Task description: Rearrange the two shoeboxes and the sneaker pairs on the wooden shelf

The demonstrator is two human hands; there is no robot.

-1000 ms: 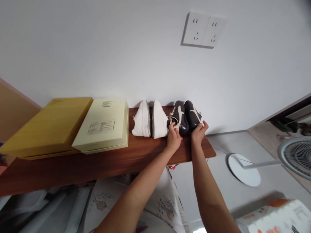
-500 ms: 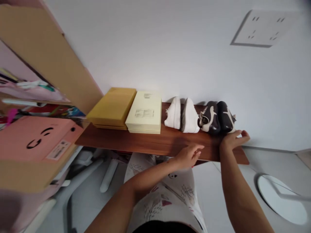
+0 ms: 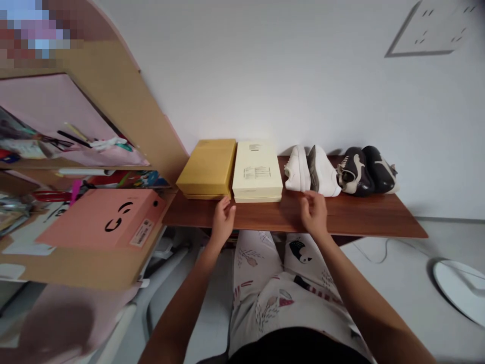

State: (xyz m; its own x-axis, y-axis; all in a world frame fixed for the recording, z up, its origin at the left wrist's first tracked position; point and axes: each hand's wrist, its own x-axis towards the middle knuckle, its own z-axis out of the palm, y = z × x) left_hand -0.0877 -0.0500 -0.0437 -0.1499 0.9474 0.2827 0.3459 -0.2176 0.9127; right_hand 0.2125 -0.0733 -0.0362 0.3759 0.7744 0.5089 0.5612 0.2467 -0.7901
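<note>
Nearest the wearer, below patterned trousers (image 3: 265,298) at the knees, nothing is in the grip of either hand: the left hand (image 3: 223,218) has its thumb apart from loosely bent fingers, and the right hand (image 3: 314,215) is half curled. The left is at the front corner of the yellow box (image 3: 209,164), the right at the near end of the white shoes (image 3: 297,172); whether either touches, I cannot tell. A careless push at that corner could skew the yellow box, and lifting it by its upper part could part lid from base, since a seam runs low along its front. A brush of the right fingers might tip a white shoe. All these sit on a reddish-brown board (image 3: 265,217). The yellow box is plain and mustard-toned; the cream box (image 3: 257,159), just beside it, carries printed text. The shoes seem to lie on their sides, the white pair with a greyish sole showing. Right of them are dark shoes (image 3: 382,177) with pale trim. Behind rises a pale wall (image 3: 284,76) bearing sockets (image 3: 435,30).
</note>
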